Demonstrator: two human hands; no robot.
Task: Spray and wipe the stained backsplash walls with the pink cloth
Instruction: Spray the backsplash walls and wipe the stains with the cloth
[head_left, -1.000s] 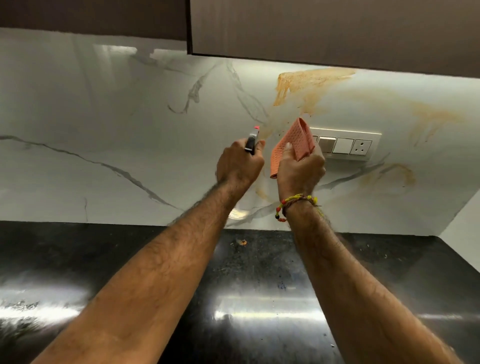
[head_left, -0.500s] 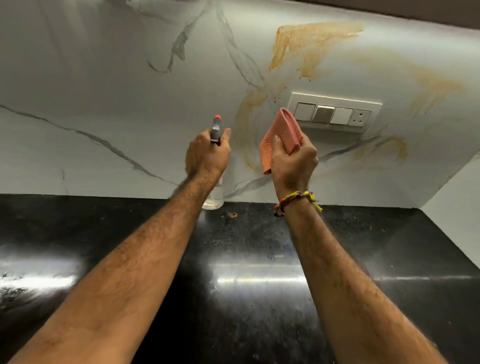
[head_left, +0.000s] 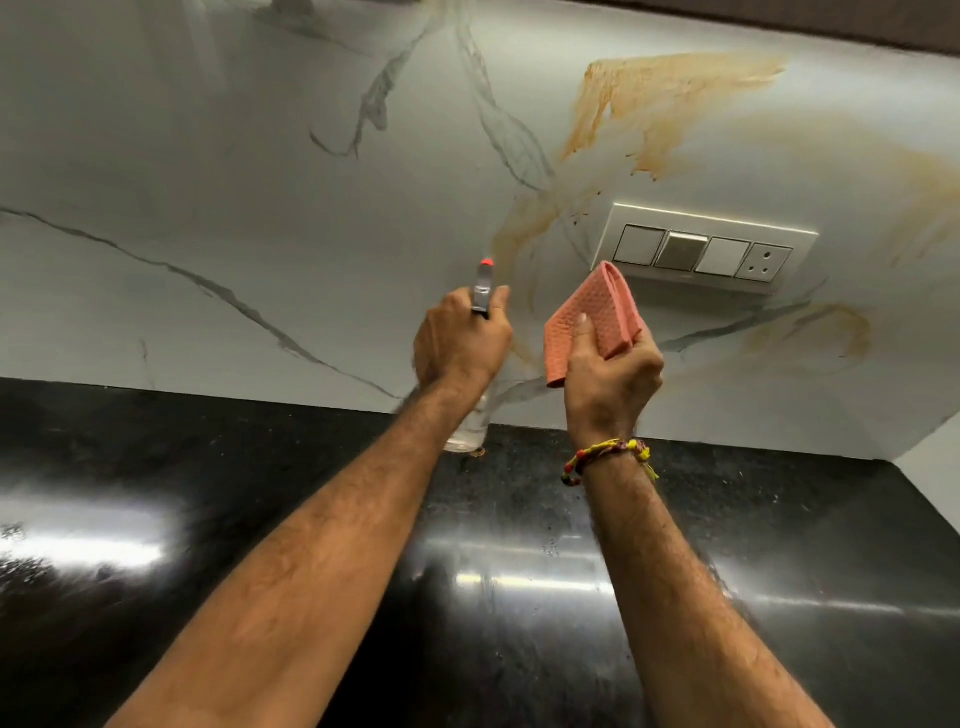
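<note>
The wall (head_left: 218, 171) is pale marble with grey veins, smeared with brown stains (head_left: 660, 98) above, left and right of the switch plate (head_left: 706, 249); below runs a glossy black desk (head_left: 805, 545). The left hand (head_left: 460, 340) has its grip curled round a spray bottle (head_left: 482, 283), nozzle toward the wall. The right hand (head_left: 610, 384) pinches the folded cloth (head_left: 592, 317), held up just under the plate.

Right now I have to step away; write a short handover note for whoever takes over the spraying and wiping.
Left hand grips the spray bottle, nozzle aimed at the backsplash.
Right hand holds the folded pink cloth, raised off the wall below the switch panel.
Done: nothing visibly wiped; brown stains above, left and right of the panel.
Left: spray the stains, wipe them, keep liquid off the socket.
</note>
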